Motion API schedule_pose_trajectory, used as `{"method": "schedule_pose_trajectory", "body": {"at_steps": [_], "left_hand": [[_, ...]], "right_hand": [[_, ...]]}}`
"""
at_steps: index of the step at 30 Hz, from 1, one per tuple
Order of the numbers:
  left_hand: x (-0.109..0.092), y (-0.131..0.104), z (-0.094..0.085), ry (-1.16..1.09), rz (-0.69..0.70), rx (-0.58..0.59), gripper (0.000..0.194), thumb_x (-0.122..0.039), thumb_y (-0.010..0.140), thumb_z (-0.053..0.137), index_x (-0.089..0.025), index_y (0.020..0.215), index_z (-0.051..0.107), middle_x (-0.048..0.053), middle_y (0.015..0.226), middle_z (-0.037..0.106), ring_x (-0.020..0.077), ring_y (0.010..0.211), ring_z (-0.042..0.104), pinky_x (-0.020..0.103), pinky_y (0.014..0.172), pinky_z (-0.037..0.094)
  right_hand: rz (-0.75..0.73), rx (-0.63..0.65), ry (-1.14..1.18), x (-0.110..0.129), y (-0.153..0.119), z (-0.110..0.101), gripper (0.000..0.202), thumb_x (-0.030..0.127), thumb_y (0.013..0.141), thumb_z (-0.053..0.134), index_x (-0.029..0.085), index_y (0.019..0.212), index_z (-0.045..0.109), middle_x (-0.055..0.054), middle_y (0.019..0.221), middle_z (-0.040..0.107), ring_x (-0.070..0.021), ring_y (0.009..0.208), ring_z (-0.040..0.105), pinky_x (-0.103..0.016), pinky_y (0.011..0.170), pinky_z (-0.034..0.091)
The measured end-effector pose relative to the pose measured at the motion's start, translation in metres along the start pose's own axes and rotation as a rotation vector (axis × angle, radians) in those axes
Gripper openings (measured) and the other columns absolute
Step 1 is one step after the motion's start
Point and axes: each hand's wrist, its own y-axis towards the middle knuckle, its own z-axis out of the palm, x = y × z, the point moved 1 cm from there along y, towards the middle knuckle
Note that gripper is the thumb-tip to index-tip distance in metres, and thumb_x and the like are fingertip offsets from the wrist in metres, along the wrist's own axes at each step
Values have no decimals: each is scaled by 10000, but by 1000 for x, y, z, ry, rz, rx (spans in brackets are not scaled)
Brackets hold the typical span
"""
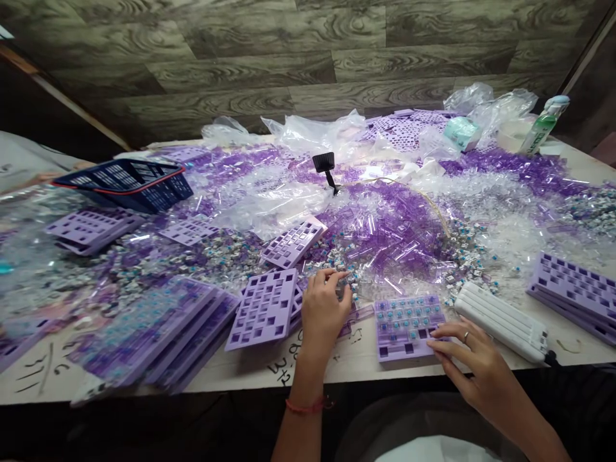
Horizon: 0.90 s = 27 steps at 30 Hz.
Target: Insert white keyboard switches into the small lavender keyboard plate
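Observation:
A light-purple keyboard plate [408, 350] lies flat near the table's front edge, its upper rows filled with clear, blue-centred pieces. My right hand [469, 356], with a ring on one finger, grips its lower right corner; the fingertips rest on top and the thumb is by the edge. Over to the left, my left hand [326, 305] reaches down to a heap of small white-and-blue keyboard switches [359, 269]. Its fingers are curled, and what they hold is hidden. Close beside that hand, several empty purple plates [264, 308] lean in a tilted stack.
A white power strip [500, 321] lies right of my right hand, near stacked plates [575, 292]. Filled plates [158, 327] are piled at left. Behind stand a blue basket [129, 183], a black brush [324, 163], loose purple pieces [380, 224] and a green bottle [541, 128].

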Motion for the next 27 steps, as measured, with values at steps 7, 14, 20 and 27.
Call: {"method": "schedule_pose_trajectory", "body": {"at_steps": [7, 14, 20, 27], "left_hand": [[3, 3, 1, 33, 26, 29, 155, -278, 920, 653, -205, 1017, 748, 87, 1060, 669, 278, 992, 611, 412, 870, 522], [11, 1, 3, -78, 79, -66, 195, -241, 960, 593, -195, 998, 779, 91, 962, 670, 264, 940, 597, 390, 839, 532], [-1, 2, -8, -333, -66, -145, 182, -322, 932, 644, -229, 954, 799, 71, 930, 689, 246, 932, 619, 393, 869, 528], [-58, -21, -12, -1300, -581, 101, 425, -531, 685, 876, -177, 900, 782, 37, 846, 708, 161, 751, 668, 286, 712, 571]], "right_hand": [[-71, -2, 5, -3, 7, -1, 247, 157, 977, 584, 283, 1156, 698, -50, 1069, 724, -207, 1018, 699, -493, 1056, 527], [-27, -14, 43, -1, 4, 0, 265, 146, 982, 569, 288, 1165, 698, -44, 1068, 728, -228, 1063, 691, -499, 1048, 518], [-36, -36, 55, 1, 8, -4, 249, 147, 985, 574, 283, 1154, 696, -42, 1040, 734, -217, 1025, 695, -474, 1025, 521], [15, -154, 170, 22, 33, -2, 270, 143, 988, 590, 257, 1218, 676, -45, 1000, 730, -198, 979, 692, -394, 916, 568]]}}
